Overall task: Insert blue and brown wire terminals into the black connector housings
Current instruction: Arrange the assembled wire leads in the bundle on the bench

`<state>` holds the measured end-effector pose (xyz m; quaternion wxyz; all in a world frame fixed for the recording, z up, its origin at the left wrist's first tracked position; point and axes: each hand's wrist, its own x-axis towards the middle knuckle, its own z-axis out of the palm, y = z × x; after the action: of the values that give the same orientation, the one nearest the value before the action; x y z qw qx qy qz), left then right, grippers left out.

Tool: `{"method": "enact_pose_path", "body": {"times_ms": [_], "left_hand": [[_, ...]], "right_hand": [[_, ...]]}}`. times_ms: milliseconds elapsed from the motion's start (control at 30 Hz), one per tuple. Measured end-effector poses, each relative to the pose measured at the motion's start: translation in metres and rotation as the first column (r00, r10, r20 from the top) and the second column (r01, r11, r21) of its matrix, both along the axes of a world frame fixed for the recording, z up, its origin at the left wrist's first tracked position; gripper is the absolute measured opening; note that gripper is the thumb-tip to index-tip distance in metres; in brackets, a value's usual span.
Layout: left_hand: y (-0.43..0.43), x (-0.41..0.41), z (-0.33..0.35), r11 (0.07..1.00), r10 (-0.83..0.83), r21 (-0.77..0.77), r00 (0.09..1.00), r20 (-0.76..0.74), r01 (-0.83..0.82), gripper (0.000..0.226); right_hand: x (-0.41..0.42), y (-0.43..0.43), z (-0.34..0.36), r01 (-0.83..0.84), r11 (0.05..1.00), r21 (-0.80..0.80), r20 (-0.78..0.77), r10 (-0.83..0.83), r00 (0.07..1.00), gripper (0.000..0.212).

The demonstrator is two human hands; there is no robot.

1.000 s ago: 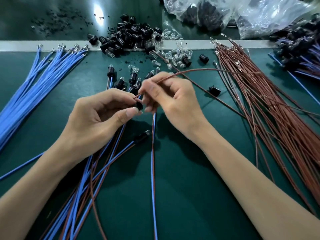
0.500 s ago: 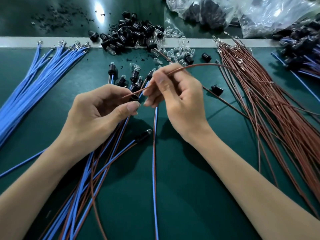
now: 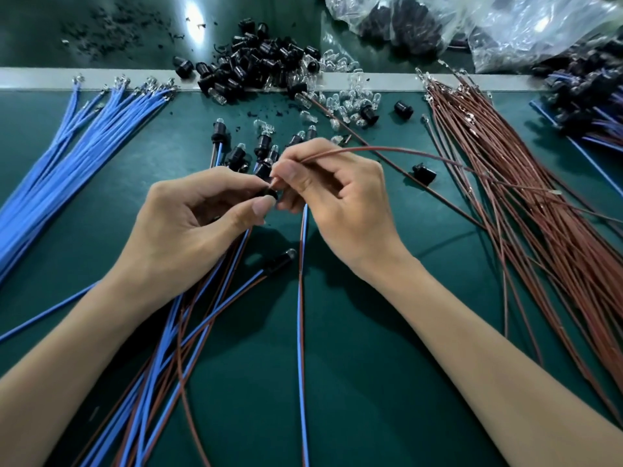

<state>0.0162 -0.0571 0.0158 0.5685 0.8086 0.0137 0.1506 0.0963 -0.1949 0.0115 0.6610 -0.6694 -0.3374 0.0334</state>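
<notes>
My left hand (image 3: 188, 224) pinches a small black connector housing (image 3: 269, 193) between thumb and fingers, mostly hidden by them. My right hand (image 3: 337, 197) pinches the end of a brown wire (image 3: 404, 151) right at the housing; the wire arcs away to the right over the brown bundle. Loose blue wires (image 3: 67, 170) fan out at the left. Loose brown wires (image 3: 539, 203) lie at the right. A heap of black housings (image 3: 256, 72) sits at the back middle.
Finished blue-and-brown pairs (image 3: 188, 332) with black housings and bulbs lie under my hands on the green mat (image 3: 387, 332). Clear bulbs (image 3: 350, 102) are scattered behind. Plastic bags (image 3: 505, 25) lie at the back right, and more assemblies (image 3: 586, 106) at the far right.
My right hand moved the brown wire's end down against the housing held in my left hand; half a second ago the end was slightly above it. The view shifted a little.
</notes>
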Motion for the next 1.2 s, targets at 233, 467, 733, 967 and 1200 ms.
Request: {"method": "enact_pose_path", "body": {"times_ms": [233,467,733,967,1200], "left_hand": [[-0.003,-0.001,0.002,0.997,0.067,-0.023,0.998,-0.002,-0.067,0.013],[-0.006,-0.003,0.004,0.998,0.035,-0.050,0.999,-0.040,-0.037,0.013],[-0.005,-0.003,0.007,0.995,0.002,-0.104,0.997,-0.073,-0.009,0.012],[-0.003,-0.004,0.006,0.988,-0.089,-0.141,0.985,-0.149,0.067,0.019],[-0.003,-0.003,0.003,0.985,-0.086,-0.159,0.984,-0.158,0.061,0.021]], "right_hand": [[0.005,-0.004,0.004,-0.096,0.988,0.122,-0.282,0.127,0.951,0.009],[0.008,-0.005,0.000,-0.015,0.996,-0.091,-0.164,0.000,0.986,0.019],[0.013,-0.008,0.006,0.010,0.988,0.153,-0.417,0.055,0.907,0.024],[0.013,-0.008,0.005,-0.119,0.984,0.136,-0.435,0.167,0.885,0.019],[0.012,-0.009,0.000,-0.181,0.977,-0.114,-0.278,0.143,0.950,0.021]]}}
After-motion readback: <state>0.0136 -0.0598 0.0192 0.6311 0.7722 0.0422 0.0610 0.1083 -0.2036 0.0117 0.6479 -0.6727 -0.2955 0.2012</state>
